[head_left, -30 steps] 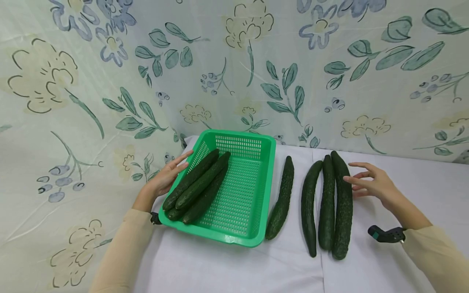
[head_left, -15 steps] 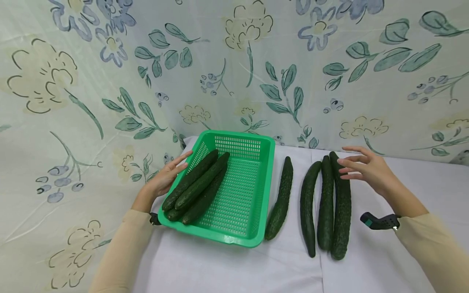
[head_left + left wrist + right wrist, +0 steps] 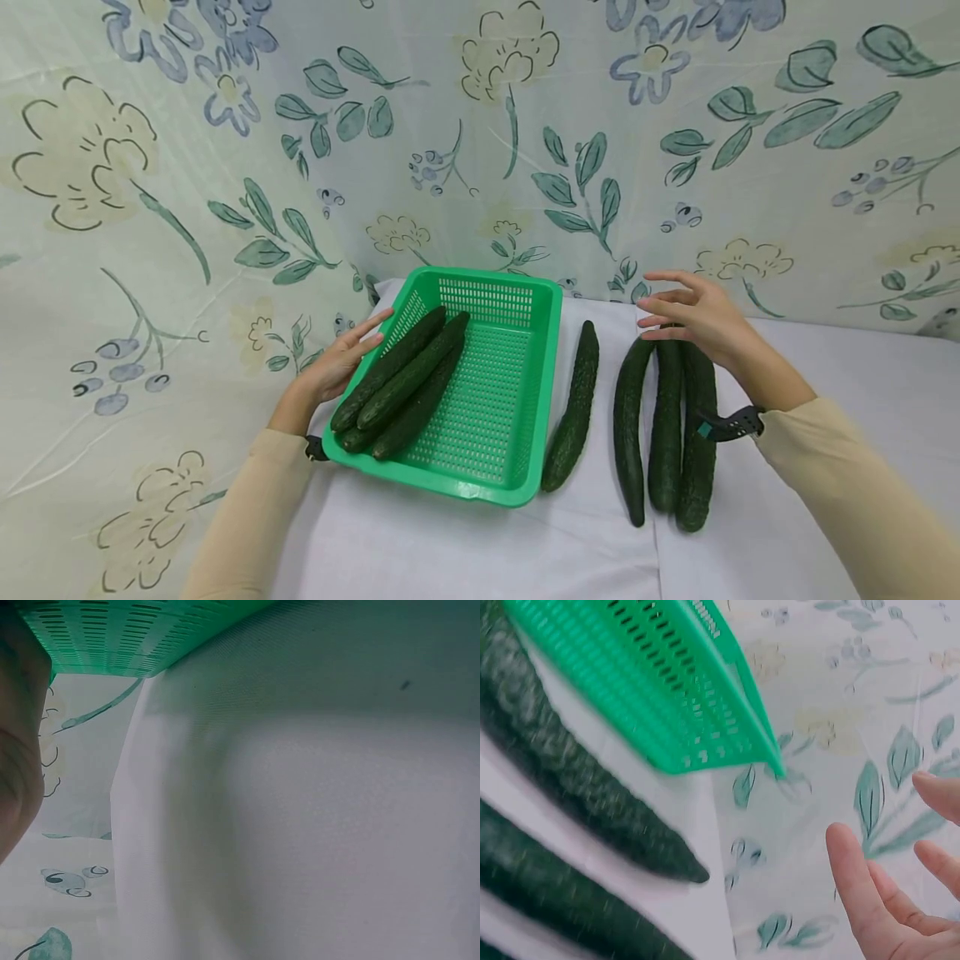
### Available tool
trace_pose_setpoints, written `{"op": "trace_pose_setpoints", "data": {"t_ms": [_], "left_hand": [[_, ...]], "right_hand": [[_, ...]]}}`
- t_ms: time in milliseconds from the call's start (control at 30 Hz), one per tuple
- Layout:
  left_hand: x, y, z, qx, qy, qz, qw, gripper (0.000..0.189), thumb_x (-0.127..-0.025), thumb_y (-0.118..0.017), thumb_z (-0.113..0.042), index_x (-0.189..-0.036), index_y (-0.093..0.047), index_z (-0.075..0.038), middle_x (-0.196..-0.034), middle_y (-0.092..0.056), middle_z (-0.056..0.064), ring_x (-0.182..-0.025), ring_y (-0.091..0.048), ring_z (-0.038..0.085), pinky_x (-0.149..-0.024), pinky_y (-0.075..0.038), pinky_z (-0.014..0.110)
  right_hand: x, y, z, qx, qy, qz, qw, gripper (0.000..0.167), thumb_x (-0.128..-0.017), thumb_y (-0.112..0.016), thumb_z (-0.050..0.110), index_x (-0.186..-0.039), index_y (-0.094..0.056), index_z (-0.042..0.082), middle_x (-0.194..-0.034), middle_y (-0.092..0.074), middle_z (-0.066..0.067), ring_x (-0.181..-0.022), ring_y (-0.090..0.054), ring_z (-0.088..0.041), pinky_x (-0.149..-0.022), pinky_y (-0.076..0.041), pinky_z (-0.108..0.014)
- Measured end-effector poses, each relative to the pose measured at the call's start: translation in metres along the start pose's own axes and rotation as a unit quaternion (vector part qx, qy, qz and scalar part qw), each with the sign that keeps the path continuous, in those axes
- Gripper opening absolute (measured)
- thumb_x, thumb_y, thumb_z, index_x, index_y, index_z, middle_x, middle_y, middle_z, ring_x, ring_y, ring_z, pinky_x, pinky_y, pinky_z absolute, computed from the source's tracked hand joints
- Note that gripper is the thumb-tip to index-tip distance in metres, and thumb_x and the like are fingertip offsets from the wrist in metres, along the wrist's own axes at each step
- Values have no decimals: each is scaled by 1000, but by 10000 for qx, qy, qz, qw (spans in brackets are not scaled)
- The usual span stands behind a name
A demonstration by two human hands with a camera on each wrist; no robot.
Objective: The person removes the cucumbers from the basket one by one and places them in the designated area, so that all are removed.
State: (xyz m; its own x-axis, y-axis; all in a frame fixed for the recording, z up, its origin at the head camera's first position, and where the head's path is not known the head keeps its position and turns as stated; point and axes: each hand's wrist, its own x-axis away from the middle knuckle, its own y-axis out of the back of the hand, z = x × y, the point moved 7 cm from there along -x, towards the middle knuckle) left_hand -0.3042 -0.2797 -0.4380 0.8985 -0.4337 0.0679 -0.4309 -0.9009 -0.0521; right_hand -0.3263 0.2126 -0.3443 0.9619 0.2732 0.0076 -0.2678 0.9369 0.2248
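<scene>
My left hand (image 3: 335, 367) touches the left rim of a green plastic basket (image 3: 495, 400), fingers extended over the edge. Several dark green cucumbers (image 3: 408, 379) lie inside along its left side. My right hand (image 3: 693, 317) hovers over the far ends of three cucumbers on the table, partly covering their tips; its fingers are spread and hold nothing. These three are a left one (image 3: 630, 425), a middle one (image 3: 666, 433) and a right one (image 3: 699, 483). Another cucumber (image 3: 573, 425) lies alone between them and the basket. In the right wrist view it appears as a bumpy cucumber (image 3: 577, 765).
White cloth (image 3: 420, 542) covers the table. Behind and to the left hangs a floral curtain (image 3: 480, 167). A dark strap device (image 3: 731, 423) sits on the right wrist. The left wrist view shows mostly white cloth (image 3: 315, 847) and the basket's underside.
My right hand has left the side of the rightmost cucumber, risen and moved left over the far ends of the group. The left hand and basket stay in place.
</scene>
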Motion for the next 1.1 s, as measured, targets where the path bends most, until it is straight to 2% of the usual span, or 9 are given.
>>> {"op": "trace_pose_setpoints", "data": {"t_ms": [133,333,633,767,867,1100], "left_hand": [[1,-1,0,102,15,0,9999,53,-110,-39,-29,-160,-23,-31,-156,-31,17,-117,-62,20,-89,-56,36],[0,-1,1,234,82,18,9997,53,-110,-38,-28,-161,-22,-31,-152,-39,16,-115,-63,20,-88,-56,36],[0,0,1,251,112,-30,9996,53,-110,-39,-27,-160,-23,-31,-151,-41,14,-116,-63,20,-89,-55,36],[0,0,0,287,97,-40,9995,53,-110,-39,-27,-160,-24,-31,-148,-44,13,-114,-63,20,-88,-56,36],[0,-1,0,311,82,-31,9995,53,-110,-39,-27,-160,-24,-30,-149,-43,14,-114,-63,20,-88,-56,36],[0,0,0,242,90,-54,9997,53,-110,-39,-28,-160,-24,-32,-156,-32,17,-116,-62,20,-88,-56,36]], "right_hand": [[-8,-18,12,-149,-54,156,9998,64,-99,-67,21,-152,-35,4,-134,-44,-27,-90,-72,-22,-78,-59,-41],[-21,-45,25,-410,-78,342,9985,62,-98,-67,20,-151,-38,5,-137,-44,-28,-92,-71,-27,-82,-58,-45],[-41,-89,38,-677,-180,610,9957,61,-97,-68,17,-150,-40,4,-138,-46,-29,-99,-68,-40,-82,-57,-47],[-49,-109,41,-811,-326,751,9933,59,-98,-66,13,-150,-39,5,-137,-46,-30,-94,-69,-36,-84,-56,-50],[-54,-125,42,-959,-415,811,9912,58,-98,-66,10,-150,-40,6,-136,-48,-31,-88,-71,-32,-84,-56,-51],[-61,-162,42,-1066,-535,977,9881,57,-98,-66,11,-149,-41,3,-134,-50,-32,-92,-70,-38,-84,-56,-53]]}}
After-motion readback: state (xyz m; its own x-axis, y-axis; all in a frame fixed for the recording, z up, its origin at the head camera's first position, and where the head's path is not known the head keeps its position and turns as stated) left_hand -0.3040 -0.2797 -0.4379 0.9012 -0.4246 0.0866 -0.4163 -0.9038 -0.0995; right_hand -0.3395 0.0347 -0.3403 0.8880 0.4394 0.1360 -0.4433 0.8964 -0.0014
